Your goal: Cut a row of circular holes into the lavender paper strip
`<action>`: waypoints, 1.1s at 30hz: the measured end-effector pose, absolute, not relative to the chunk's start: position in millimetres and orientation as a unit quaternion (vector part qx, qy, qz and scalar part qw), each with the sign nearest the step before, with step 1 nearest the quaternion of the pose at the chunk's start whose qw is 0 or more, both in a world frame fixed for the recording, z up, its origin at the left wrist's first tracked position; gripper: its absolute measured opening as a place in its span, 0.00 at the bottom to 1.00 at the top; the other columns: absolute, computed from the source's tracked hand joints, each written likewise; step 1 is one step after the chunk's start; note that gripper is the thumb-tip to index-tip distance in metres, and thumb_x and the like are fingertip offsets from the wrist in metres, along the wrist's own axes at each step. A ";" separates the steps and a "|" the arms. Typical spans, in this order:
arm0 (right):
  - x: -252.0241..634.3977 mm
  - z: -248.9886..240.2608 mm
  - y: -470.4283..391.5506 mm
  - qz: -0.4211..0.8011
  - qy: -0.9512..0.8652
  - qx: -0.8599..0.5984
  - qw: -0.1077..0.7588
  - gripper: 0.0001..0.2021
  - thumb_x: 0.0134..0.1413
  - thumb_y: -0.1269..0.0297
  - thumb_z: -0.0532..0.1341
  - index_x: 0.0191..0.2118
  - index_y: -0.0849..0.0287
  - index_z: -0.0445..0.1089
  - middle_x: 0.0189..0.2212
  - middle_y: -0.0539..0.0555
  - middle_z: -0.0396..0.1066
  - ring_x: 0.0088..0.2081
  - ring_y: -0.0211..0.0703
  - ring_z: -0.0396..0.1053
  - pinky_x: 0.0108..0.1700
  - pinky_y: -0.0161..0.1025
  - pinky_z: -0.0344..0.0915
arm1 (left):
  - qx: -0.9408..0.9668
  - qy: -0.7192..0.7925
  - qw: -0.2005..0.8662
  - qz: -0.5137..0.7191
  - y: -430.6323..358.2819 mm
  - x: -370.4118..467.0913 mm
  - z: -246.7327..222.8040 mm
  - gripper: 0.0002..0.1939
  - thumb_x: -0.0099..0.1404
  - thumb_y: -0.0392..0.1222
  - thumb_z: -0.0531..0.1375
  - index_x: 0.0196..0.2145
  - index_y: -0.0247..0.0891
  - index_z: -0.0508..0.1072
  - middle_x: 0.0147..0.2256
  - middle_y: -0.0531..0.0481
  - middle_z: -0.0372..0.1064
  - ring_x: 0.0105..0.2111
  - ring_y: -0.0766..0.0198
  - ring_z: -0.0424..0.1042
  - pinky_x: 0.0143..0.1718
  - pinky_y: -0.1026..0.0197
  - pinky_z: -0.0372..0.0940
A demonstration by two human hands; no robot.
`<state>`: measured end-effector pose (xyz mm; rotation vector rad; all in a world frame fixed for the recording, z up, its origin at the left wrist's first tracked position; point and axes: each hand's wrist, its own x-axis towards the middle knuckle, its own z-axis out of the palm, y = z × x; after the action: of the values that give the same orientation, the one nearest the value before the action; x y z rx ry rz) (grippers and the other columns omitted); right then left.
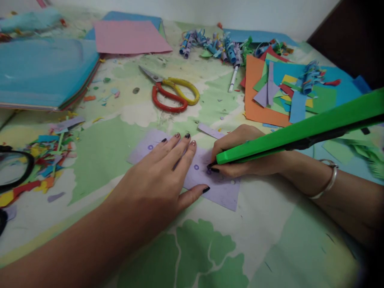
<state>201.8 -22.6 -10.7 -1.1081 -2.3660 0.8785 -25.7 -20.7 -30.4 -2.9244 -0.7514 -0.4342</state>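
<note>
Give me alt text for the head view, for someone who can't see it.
The left hand rests on purple paper with small circles; the right hand, partly hidden by a green bar, is over it. Scissors lie beyond.

- The middle of a purple paper [223, 196] at the centre is hidden beneath the left hand [159, 172].
- A green tool [300, 132] covers part of the right hand [255, 168]; its far end is cut off by the right edge, its tip too dark to make out.
- Both forearms run out of frame, lower left and right.
- A blue folder [36, 68] and a black-rimmed object [31, 164] are cropped at left.
- Scraps [372, 158] at far right blur.
</note>
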 end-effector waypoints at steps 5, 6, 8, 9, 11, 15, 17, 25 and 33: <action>200.6 -6.8 -24.1 0.345 -0.826 -0.406 0.183 0.07 0.52 0.67 0.61 0.31 0.66 0.73 0.22 0.48 0.68 0.24 0.28 0.61 0.26 0.24 0.58 | -0.957 -0.247 0.045 -0.143 -20.8 -26.6 -31.2 0.33 0.68 0.52 0.48 0.56 0.16 0.62 0.56 0.26 0.61 0.57 0.41 0.61 0.55 0.42 0.61; 200.6 -6.4 -24.0 0.348 -0.824 -0.406 0.186 0.07 0.52 0.66 0.61 0.30 0.66 0.72 0.22 0.48 0.68 0.24 0.28 0.61 0.26 0.24 0.58 | -0.957 -0.247 0.045 -0.144 -20.8 -26.6 -31.3 0.33 0.68 0.52 0.48 0.57 0.16 0.62 0.56 0.26 0.61 0.57 0.41 0.61 0.55 0.42 0.61; 201.0 -6.1 -23.6 0.345 -0.824 -0.407 0.192 0.07 0.52 0.66 0.61 0.29 0.65 0.72 0.22 0.47 0.68 0.24 0.28 0.61 0.25 0.24 0.56 | -0.957 -0.248 0.045 -0.144 -20.9 -26.5 -31.2 0.33 0.68 0.52 0.48 0.57 0.17 0.62 0.56 0.26 0.61 0.57 0.41 0.61 0.55 0.42 0.61; 201.2 -6.2 -23.4 0.341 -0.825 -0.406 0.194 0.06 0.52 0.66 0.62 0.29 0.64 0.72 0.22 0.47 0.68 0.24 0.27 0.61 0.24 0.24 0.56 | -0.957 -0.248 0.045 -0.144 -20.9 -26.3 -31.1 0.33 0.68 0.52 0.48 0.57 0.17 0.62 0.56 0.26 0.61 0.57 0.41 0.61 0.55 0.42 0.61; 201.8 -6.6 -23.0 0.338 -0.826 -0.409 0.188 0.06 0.52 0.67 0.62 0.28 0.63 0.72 0.22 0.46 0.68 0.24 0.27 0.60 0.24 0.25 0.55 | -0.958 -0.244 0.046 -0.144 -20.8 -26.1 -30.7 0.33 0.68 0.52 0.49 0.56 0.16 0.62 0.56 0.26 0.61 0.56 0.41 0.62 0.55 0.42 0.61; 202.1 -7.0 -23.0 0.343 -0.828 -0.402 0.186 0.07 0.52 0.65 0.61 0.28 0.63 0.71 0.22 0.46 0.67 0.24 0.28 0.59 0.24 0.26 0.54 | -0.957 -0.245 0.046 -0.148 -20.4 -26.0 -30.3 0.33 0.67 0.51 0.49 0.56 0.16 0.62 0.55 0.25 0.61 0.56 0.41 0.62 0.54 0.42 0.62; 201.8 -7.2 -23.3 0.342 -0.830 -0.399 0.188 0.06 0.52 0.66 0.61 0.28 0.63 0.71 0.22 0.46 0.67 0.24 0.27 0.59 0.24 0.25 0.54 | -0.957 -0.247 0.047 -0.149 -20.3 -26.2 -30.2 0.33 0.67 0.52 0.49 0.56 0.16 0.62 0.56 0.26 0.61 0.56 0.41 0.62 0.54 0.42 0.62; 198.1 -7.8 -26.3 0.315 -0.831 -0.418 0.188 0.06 0.50 0.66 0.61 0.28 0.63 0.72 0.20 0.45 0.67 0.22 0.27 0.60 0.24 0.25 0.56 | -0.957 -0.247 0.048 -0.142 -21.5 -25.4 -30.5 0.33 0.67 0.52 0.50 0.56 0.16 0.62 0.56 0.26 0.61 0.56 0.41 0.62 0.55 0.42 0.61; 192.5 -9.9 -33.3 0.285 -0.830 -0.441 0.190 0.05 0.48 0.68 0.60 0.26 0.62 0.71 0.18 0.45 0.65 0.21 0.28 0.57 0.23 0.27 0.54 | -0.958 -0.242 0.059 -0.144 -20.6 -24.9 -29.6 0.31 0.67 0.50 0.49 0.55 0.15 0.63 0.55 0.25 0.62 0.55 0.40 0.63 0.53 0.42 0.63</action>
<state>192.5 -33.3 -9.9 -1.2396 -2.3319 0.8023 -24.9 -20.6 -29.6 -2.9018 -0.7322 -0.4351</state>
